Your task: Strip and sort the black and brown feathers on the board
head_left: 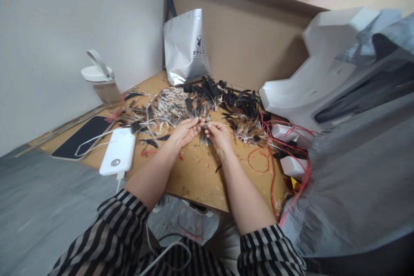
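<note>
My left hand (187, 131) and my right hand (218, 135) meet over the middle of the wooden table (200, 172). Both are closed in a pinch on a small bunch of feathers (204, 139), whose dark tips hang below the fingers. Just beyond the fingertips lie brown and black feathers (197, 107). A pile of pale speckled feathers (170, 103) is to the left of them. Glossy black feathers (241, 101) lie at the back right, with brown tufts (249, 129) in front.
A white power bank (118, 151) and a dark tablet-like device (82, 137) lie at left, near a lidded bottle (105, 84). A silver bag (186, 49) stands behind. Red strings (273, 177) trail down the right, beside a white foam-like piece (291, 95) and grey cloth (359, 181).
</note>
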`<state>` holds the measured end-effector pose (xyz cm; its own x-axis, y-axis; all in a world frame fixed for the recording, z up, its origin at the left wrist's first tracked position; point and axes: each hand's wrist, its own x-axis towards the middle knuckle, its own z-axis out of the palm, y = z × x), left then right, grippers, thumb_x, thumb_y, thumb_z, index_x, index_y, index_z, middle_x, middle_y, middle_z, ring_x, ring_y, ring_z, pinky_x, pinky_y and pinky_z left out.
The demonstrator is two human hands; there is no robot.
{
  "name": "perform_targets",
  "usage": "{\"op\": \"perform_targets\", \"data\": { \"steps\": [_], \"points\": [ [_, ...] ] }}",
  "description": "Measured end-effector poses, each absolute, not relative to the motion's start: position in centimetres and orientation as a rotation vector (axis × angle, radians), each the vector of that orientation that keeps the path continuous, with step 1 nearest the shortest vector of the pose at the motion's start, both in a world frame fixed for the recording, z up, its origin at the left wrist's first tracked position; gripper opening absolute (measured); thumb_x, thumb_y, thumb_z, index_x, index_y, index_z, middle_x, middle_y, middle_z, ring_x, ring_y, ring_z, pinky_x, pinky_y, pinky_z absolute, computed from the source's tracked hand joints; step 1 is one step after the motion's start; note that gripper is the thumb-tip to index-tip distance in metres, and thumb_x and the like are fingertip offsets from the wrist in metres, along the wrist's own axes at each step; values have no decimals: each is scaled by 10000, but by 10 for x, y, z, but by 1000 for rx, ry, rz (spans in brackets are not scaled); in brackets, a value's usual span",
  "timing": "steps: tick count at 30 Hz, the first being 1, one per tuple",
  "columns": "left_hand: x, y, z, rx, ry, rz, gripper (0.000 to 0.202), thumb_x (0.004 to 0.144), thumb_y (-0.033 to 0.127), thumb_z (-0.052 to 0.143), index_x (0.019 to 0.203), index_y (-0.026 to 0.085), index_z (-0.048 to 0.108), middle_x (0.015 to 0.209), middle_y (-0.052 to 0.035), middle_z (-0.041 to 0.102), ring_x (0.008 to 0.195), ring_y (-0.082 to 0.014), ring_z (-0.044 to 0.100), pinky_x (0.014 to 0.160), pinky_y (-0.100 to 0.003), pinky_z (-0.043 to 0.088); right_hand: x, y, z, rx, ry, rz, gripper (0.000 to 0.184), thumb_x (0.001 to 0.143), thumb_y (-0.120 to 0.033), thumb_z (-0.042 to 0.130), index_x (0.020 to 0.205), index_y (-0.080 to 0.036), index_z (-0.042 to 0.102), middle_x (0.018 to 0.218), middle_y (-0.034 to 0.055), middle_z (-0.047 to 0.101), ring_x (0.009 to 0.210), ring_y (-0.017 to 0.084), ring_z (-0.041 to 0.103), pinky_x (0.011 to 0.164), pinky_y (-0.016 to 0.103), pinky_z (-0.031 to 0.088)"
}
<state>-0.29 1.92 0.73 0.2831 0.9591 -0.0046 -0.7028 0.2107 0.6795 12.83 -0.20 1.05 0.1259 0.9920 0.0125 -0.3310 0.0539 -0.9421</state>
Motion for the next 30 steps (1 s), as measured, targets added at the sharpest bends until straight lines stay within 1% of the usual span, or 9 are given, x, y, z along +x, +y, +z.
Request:
{"op": "perform_targets", "data": {
  "steps": [3,6,8,11,14,18,21,25,30],
  "points": [
    [-4,21,5,691,561,1217,76,751,92,589,752,54,655,751,-91,679,652,-88,631,598,-154,483,140,-3,16,-1107,-1036,1067,264,597,-337,687,773,-145,645,578,-15,596,490,79,491,477,198,380],
    [-3,20,3,791,656,1178,85,720,140,640,729,59,662,723,-96,679,644,-94,632,606,-160,479,153,-3,22,-1169,-1210,849,241,615,-341,664,741,-135,661,640,16,634,560,103,521,571,229,409],
    [-2,19,2,866,704,1131,118,693,180,673,721,66,667,711,-102,680,645,-102,632,603,-167,474,160,-3,23,-1227,-1373,801,234,628,-337,650,731,-129,674,683,38,654,598,119,539,599,237,411],
    [0,17,2,952,750,1081,174,655,227,709,716,69,672,683,-105,677,628,-108,626,598,-180,470,163,-5,21,-1333,-1626,771,241,658,-340,618,770,-141,697,679,34,659,579,116,526,574,225,383],
    [0,16,2,994,768,1051,209,641,258,719,714,68,674,648,-99,671,596,-102,616,596,-186,471,162,-7,18,-1410,-1823,665,254,682,-364,589,768,-157,708,608,3,626,523,96,467,524,213,323],
    [0,16,3,999,764,1014,199,645,255,719,706,71,673,637,-97,669,586,-101,614,578,-177,474,158,-9,17,-1435,-1906,570,302,690,-405,575,618,-128,670,482,-25,502,476,72,370,484,211,250],
    [0,14,5,949,736,1000,147,677,207,695,704,66,668,641,-99,668,588,-98,620,581,-167,477,155,-10,16,-1413,-1835,686,328,671,-421,592,522,-129,600,439,-40,427,451,61,307,467,213,228],
    [-1,16,7,794,713,1074,84,715,151,656,718,67,649,696,-105,677,615,-104,637,555,-156,473,152,-8,15,-1297,-1515,1052,267,593,-398,666,568,-143,591,446,-49,450,426,57,321,440,206,235],
    [-4,19,5,687,728,1102,65,744,124,620,779,76,646,747,-103,690,583,-99,635,485,-148,454,149,-5,18,-1081,-1044,1389,298,511,-367,742,591,-160,543,439,-75,424,392,38,309,389,179,188]
  ]
}}
